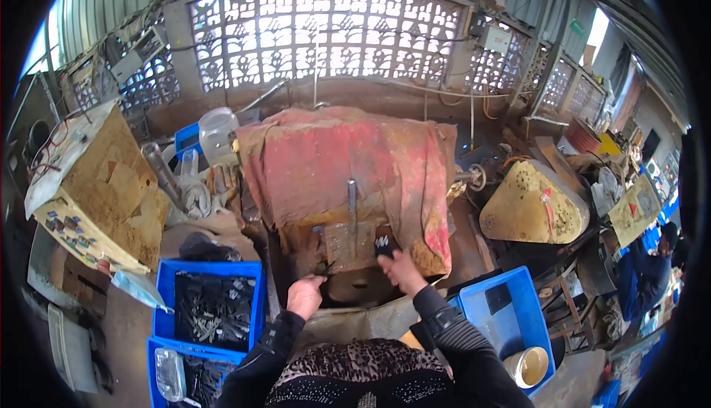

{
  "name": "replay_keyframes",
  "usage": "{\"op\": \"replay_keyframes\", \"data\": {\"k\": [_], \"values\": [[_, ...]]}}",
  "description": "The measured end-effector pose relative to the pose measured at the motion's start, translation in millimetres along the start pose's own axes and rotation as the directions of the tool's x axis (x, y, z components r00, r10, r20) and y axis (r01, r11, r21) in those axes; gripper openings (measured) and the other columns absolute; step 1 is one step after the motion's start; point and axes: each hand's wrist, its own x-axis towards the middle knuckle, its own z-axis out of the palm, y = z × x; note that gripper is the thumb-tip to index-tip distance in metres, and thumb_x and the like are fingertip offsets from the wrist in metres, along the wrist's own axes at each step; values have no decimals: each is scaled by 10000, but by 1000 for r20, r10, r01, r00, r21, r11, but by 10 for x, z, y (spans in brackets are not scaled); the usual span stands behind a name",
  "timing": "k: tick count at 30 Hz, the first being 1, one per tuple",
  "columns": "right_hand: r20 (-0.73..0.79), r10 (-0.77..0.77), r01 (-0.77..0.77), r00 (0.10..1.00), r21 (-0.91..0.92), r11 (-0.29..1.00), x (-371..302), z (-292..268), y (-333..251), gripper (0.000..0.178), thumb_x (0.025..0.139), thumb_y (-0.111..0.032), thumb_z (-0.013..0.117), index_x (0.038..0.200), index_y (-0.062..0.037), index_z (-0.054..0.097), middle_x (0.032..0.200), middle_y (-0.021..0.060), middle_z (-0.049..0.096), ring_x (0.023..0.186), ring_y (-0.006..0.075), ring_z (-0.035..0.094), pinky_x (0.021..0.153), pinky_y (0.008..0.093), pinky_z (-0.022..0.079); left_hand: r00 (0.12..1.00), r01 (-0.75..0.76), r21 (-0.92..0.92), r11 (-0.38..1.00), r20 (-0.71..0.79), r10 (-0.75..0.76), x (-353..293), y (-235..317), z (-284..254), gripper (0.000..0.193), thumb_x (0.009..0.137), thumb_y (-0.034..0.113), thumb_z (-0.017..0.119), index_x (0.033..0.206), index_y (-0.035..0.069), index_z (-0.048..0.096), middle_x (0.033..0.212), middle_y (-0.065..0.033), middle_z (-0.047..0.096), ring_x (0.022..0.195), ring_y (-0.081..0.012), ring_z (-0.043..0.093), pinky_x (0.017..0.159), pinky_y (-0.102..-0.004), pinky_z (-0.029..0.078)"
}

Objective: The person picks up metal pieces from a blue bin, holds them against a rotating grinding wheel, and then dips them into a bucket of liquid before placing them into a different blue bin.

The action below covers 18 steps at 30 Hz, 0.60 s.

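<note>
Bare hands stand apart at the grimy brown machine point(341, 241): the right hand point(404, 273) pinches a small black piece with pale stripes point(383, 246) between thumb and fingers, just above the machine's open front, perhaps gripped near its end to leave the rest free. The left hand point(305, 297) has its fingers drawn together; whether they grip anything, I cannot tell. Stained red cloth point(326, 152) drapes the machine, probably against splashes. A blue plastic crate of dark parts point(259, 301) sits at the left and a blue plastic bin point(474, 312) at the right, seemingly for easy reach. Small markings on the cream control box point(129, 258) are unreadable; no brand is legible.
</note>
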Motion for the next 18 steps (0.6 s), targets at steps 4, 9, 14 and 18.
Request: {"op": "replay_keyframes", "data": {"k": [4,9,14,18], "values": [[-79,-248,248,966,-8,969,127,0,-509,162,883,-214,647,816,-131,524,577,-48,442,427,72,386,366,267,286,1000,20,10,1000,10,-20,-5,-25,23,327,698,6,553,982,73,702,863,-202,651,831,-398,635,737,-477,514],[-157,-577,564,801,-125,816,533,186,-957,216,865,-242,693,908,-40,628,660,-8,557,570,106,497,526,294,404,999,28,6,1000,32,-28,-17,-9,15,291,718,-4,543,960,45,698,899,-174,658,871,-369,639,769,-451,518],[-151,-762,681,630,-364,635,699,452,-1262,322,855,-266,712,1064,-25,664,810,139,684,748,192,641,719,345,488,1000,-19,-10,1000,14,20,11,31,-49,291,759,-23,546,984,50,715,899,-167,671,865,-367,644,763,-432,528],[-172,-775,666,609,-419,617,785,614,-1327,250,874,-218,709,1031,-26,677,749,15,624,702,91,535,689,283,460,999,-7,-29,1000,33,8,-7,6,-31,298,746,-24,546,983,44,713,892,-161,667,852,-364,645,758,-429,531]]}}
